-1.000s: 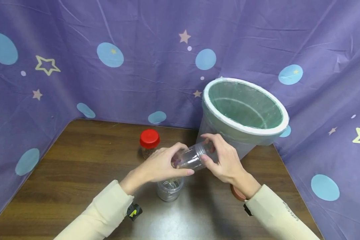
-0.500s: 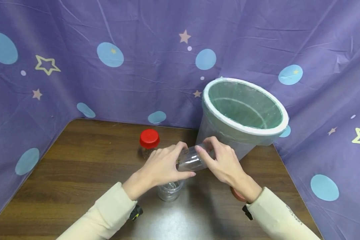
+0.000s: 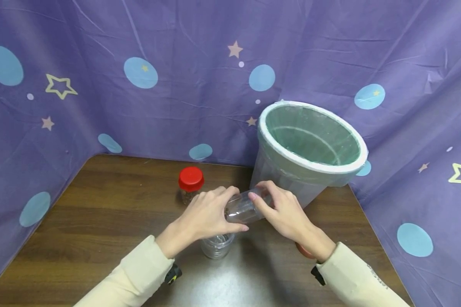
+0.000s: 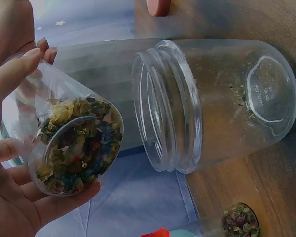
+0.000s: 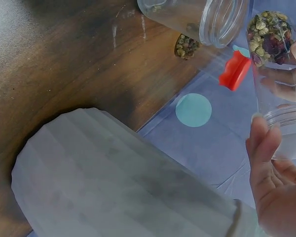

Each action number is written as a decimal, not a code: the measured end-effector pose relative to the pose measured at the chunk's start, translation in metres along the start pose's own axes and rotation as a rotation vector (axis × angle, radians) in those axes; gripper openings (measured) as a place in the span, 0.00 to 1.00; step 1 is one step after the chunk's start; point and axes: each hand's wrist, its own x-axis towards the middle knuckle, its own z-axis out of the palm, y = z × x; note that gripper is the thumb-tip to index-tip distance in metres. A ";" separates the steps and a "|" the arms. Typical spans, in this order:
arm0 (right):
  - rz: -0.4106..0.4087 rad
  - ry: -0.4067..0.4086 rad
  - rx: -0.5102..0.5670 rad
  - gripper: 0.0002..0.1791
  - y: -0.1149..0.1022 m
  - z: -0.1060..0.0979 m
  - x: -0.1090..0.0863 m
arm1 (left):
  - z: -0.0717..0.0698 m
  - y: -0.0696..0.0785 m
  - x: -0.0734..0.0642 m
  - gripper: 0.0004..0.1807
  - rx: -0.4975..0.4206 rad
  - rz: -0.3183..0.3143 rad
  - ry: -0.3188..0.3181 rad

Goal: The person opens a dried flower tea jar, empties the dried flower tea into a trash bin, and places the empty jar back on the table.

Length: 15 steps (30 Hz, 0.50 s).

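Observation:
Both hands hold one clear jar point(image 3: 243, 209), tilted almost sideways above the table. My left hand point(image 3: 205, 215) grips its lower end, where dried flowers and leaves point(image 4: 81, 148) lie in a mixed heap. Around the opposite end, at the threaded neck, the fingers and thumb of my right hand point(image 3: 286, 209) are curled. A clear part past the neck shows in the right wrist view, largely covered by the fingers. Below the hands a second clear jar point(image 3: 217, 248) stands lidless on the table, with a few scraps at its bottom in the left wrist view.
A red-lidded jar point(image 3: 191, 180) with dried flowers stands behind the left hand. The tall lined bin point(image 3: 288, 181) rises behind the right hand. Partly under the right wrist lies a reddish-brown lid point(image 3: 304, 250). A purple curtain point(image 3: 169, 85) encloses the wooden table point(image 3: 100, 213).
The right hand's thumb has turned up and over the jar's neck end, and its fingers have shifted grip. The held jar has dipped slightly, still in both hands.

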 end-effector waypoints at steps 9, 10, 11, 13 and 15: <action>-0.030 0.007 -0.017 0.18 0.001 -0.002 -0.001 | 0.000 -0.001 0.000 0.40 -0.010 0.048 0.038; -0.035 0.005 -0.019 0.18 0.002 -0.002 -0.001 | 0.000 -0.001 0.000 0.40 -0.012 0.050 0.038; -0.039 0.002 -0.021 0.18 0.002 -0.003 -0.001 | 0.000 -0.001 0.000 0.40 -0.017 0.052 0.035; -0.046 -0.005 -0.022 0.18 0.002 -0.003 -0.002 | 0.000 -0.002 0.000 0.40 -0.030 0.055 0.028; -0.052 -0.010 -0.026 0.19 0.003 -0.003 -0.002 | -0.001 -0.002 0.000 0.40 -0.044 0.056 0.017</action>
